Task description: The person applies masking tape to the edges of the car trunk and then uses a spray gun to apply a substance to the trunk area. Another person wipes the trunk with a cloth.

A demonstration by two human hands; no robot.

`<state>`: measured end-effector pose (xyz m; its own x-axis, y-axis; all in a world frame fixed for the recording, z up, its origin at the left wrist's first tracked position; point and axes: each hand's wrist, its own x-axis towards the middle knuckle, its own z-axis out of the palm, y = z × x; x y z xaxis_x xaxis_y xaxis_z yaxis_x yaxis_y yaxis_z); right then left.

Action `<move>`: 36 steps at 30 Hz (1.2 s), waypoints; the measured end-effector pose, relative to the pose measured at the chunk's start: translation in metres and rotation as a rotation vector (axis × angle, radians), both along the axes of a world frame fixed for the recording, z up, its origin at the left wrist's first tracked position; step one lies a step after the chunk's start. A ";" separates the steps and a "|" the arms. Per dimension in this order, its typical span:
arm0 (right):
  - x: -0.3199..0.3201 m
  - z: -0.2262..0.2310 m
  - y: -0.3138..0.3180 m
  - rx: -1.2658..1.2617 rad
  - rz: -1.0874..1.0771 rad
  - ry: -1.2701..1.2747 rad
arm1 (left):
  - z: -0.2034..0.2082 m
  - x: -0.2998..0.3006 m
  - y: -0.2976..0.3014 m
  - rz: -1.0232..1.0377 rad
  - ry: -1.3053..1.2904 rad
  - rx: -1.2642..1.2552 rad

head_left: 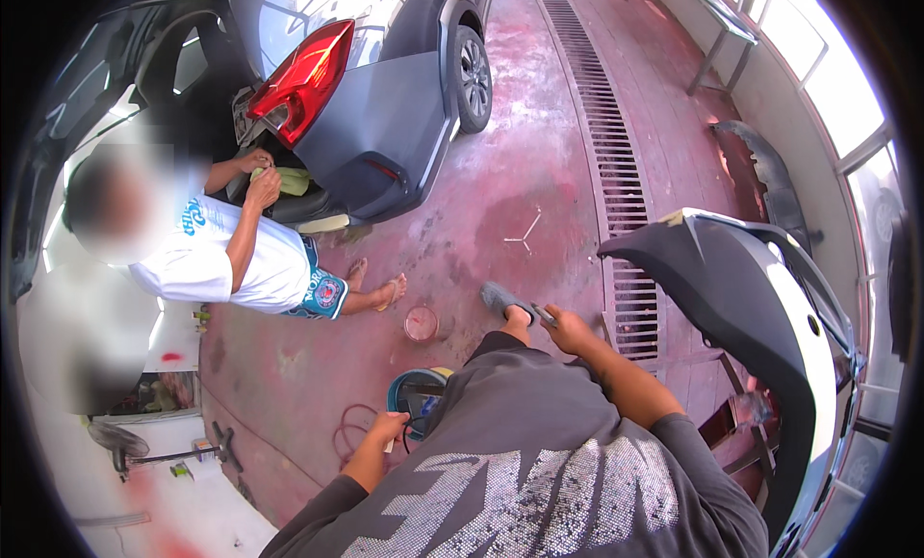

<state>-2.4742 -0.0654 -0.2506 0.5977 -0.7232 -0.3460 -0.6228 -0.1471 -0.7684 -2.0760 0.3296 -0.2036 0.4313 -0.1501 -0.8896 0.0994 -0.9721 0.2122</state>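
My right hand point(575, 333) is closed around a slim grey tool point(544, 313) whose kind I cannot make out. It hangs above the floor, just right of my shoe point(502, 297). Low on the left, my left hand point(389, 427) has its fingers curled in. A small pale piece shows beneath them, and a dark loop, perhaps a cord, lies by the fingertips. What this hand grips is too small to name. Beside it stands a blue-rimmed bucket point(394, 395) with things inside, partly covered by my shirt.
A co-worker point(241, 250) holds a green cloth point(292, 181) at the back of a grey car point(385, 125). A red-stained round container point(421, 323) and a red hose point(348, 433) lie on the floor. At right are a floor grate point(621, 178) and a propped bumper point(741, 288).
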 end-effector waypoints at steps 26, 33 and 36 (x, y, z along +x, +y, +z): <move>0.444 0.052 -0.540 0.031 -0.347 -0.413 | -0.013 0.211 -0.249 0.575 0.002 -0.156; 0.528 0.035 -0.770 0.059 -0.291 -0.302 | 0.011 0.105 -0.338 0.413 -0.058 -0.070; 0.558 0.036 -0.828 0.025 -0.260 -0.271 | 0.038 0.081 -0.415 0.438 -0.097 -0.082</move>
